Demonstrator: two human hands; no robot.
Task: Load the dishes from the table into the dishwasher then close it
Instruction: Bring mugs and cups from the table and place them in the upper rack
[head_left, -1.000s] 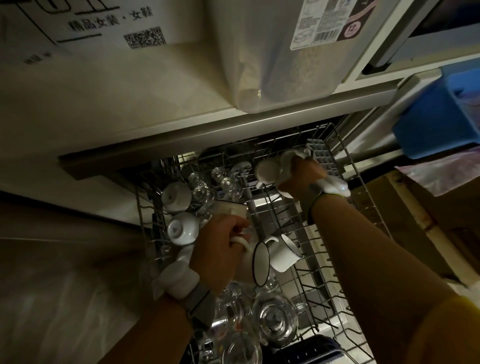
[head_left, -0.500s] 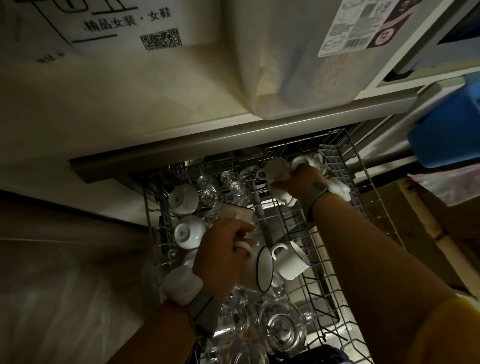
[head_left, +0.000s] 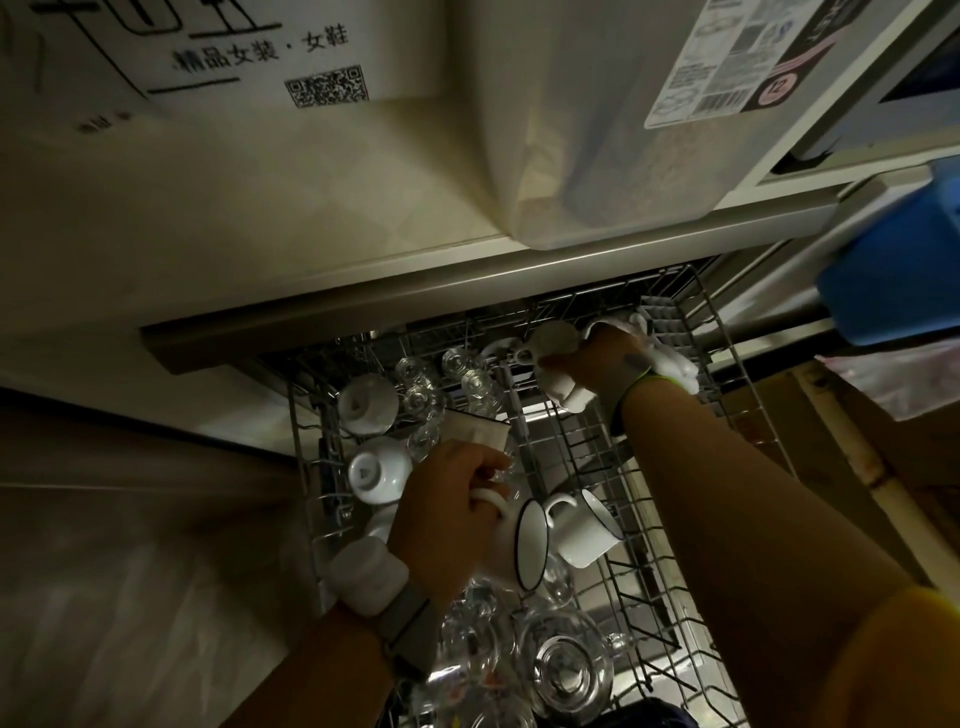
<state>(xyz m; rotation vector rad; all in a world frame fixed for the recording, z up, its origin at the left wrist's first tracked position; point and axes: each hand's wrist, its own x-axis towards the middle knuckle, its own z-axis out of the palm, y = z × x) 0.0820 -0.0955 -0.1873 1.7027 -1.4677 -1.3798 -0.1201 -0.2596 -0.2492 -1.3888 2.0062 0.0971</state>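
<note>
Both your hands grip cups, left hand (head_left: 447, 512) on a mug (head_left: 519, 540), right hand (head_left: 597, 358) at 1 o'clock on a white cup (head_left: 553, 340); rack (head_left: 727, 426) mostly loaded, door unclosed.

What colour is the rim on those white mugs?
A dark rim, black or navy, on the white mug; seen in the head view.

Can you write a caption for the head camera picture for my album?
Left hand grips a white mug while right hand places a white cup in the dishwasher rack.
</note>
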